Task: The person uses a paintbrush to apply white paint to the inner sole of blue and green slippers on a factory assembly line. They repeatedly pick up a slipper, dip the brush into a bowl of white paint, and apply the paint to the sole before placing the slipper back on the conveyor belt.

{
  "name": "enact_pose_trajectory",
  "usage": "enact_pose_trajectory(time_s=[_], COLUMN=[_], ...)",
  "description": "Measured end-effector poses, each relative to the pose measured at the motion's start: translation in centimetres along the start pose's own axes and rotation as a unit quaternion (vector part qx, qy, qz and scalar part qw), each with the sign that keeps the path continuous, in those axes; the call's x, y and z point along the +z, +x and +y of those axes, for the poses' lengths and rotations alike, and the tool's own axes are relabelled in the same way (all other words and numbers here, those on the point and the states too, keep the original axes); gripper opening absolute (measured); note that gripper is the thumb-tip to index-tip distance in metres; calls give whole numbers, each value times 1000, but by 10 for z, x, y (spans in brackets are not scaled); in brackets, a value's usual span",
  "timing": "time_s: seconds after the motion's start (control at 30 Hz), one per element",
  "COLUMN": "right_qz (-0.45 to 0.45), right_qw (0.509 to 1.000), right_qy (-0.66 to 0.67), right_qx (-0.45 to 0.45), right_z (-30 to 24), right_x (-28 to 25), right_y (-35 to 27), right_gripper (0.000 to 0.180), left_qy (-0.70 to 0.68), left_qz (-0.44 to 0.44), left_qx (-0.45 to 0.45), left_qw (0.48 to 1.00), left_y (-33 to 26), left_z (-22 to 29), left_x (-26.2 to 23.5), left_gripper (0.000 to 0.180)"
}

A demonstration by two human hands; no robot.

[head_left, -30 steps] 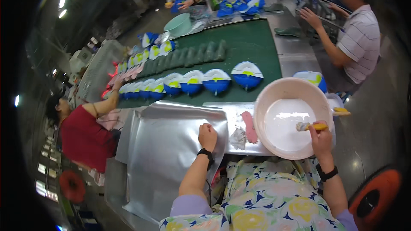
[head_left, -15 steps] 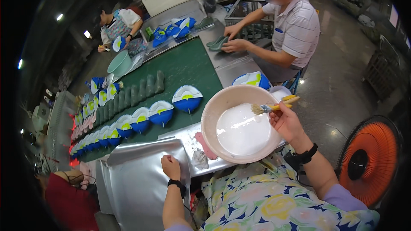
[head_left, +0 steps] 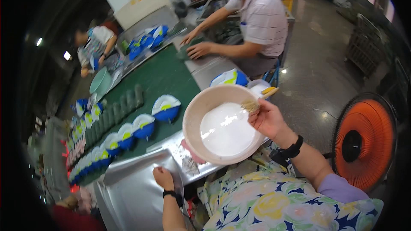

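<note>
My right hand [head_left: 269, 120] is closed on a paintbrush [head_left: 249, 105] over the right rim of a pale pink basin [head_left: 192, 115]. The brush's pale bristles point left, above the white liquid [head_left: 227, 130] in the basin; yellow handle ends [head_left: 269, 92] stick out beyond my fingers. Whether these belong to one brush or two I cannot tell. My left hand [head_left: 163, 177] is curled into a loose fist above a silvery sheet [head_left: 132, 196], with nothing showing in it. A pink cloth [head_left: 191, 150] and a crumpled whitish rag [head_left: 189, 165] lie between the sheet and basin.
Blue, white and yellow-green shoe uppers [head_left: 166, 108] and dark green foot-shaped forms [head_left: 122, 104] line the green belt [head_left: 171, 75]. Across it a co-worker [head_left: 265, 19] handles a dark green piece. Another person [head_left: 96, 45] stands far left. An orange fan [head_left: 364, 141] is at right.
The scene has shifted left in view as my head turned. My right hand has rotated the brush, its bristles now nearer my fingers. The co-worker's hands have spread over the green piece.
</note>
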State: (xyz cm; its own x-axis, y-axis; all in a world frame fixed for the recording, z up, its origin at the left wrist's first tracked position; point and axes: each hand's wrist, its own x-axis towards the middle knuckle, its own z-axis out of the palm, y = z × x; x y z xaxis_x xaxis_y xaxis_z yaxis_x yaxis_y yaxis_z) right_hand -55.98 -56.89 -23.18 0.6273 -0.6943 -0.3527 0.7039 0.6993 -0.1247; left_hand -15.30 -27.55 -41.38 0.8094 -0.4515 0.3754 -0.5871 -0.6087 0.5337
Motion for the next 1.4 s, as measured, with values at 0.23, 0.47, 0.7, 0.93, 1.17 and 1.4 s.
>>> enact_pose_trajectory(time_s=[0.23,0.47,0.7,0.93,1.17,1.4], right_qz=[-129,-77,-71,-35,-3,-30], right_qw=[991,996,997,998,991,987], right_qy=[38,34,-8,-32,-111,-135], right_qx=[15,26,17,47,73,83], right_z=[21,27,47,20,45,46], right_x=[-28,-3,-32,3,27,27], right_y=[32,-4,33,9,4,4], right_gripper=[11,22,20,17,25,23], left_qy=[-1,2,-184,-399,-408,-372], left_qz=[-65,-78,-100,-145,-214,-174], left_qx=[-22,-33,-33,-29,180,243], left_qw=[998,996,977,905,869,879], left_y=[-6,15,47,55,13,1], left_z=[-5,-7,16,219,309,330], left_x=[-19,-14,-43,-75,-117,-117], left_gripper=[30,29,28,14,10,16])
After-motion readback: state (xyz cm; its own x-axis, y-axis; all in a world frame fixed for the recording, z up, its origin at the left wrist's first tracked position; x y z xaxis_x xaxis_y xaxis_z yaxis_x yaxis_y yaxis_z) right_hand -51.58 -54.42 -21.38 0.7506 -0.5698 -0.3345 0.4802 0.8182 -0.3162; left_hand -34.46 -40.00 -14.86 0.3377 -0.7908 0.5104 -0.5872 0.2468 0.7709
